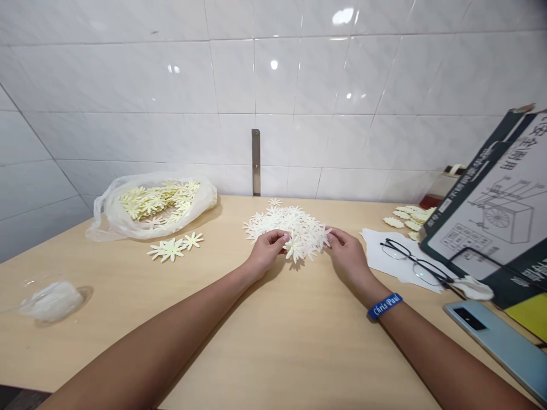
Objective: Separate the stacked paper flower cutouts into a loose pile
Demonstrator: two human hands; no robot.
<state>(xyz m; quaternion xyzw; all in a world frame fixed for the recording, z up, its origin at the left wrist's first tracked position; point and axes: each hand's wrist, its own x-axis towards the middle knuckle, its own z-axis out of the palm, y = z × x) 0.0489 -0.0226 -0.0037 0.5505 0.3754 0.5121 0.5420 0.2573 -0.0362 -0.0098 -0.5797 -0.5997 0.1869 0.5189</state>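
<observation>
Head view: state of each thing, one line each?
Left hand: pinching a white flower cutout.
Right hand: fingertips on the white flower pile.
Plastic bag: open, holding yellow flowers.
Glasses: unfolded, on paper.
Phone: face down.
Cardboard box: flap open.

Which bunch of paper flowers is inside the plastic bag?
The yellowish flowers far left, inside the clear plastic bag. The white pile by both hands and the few at right lie bare on the table.
</observation>
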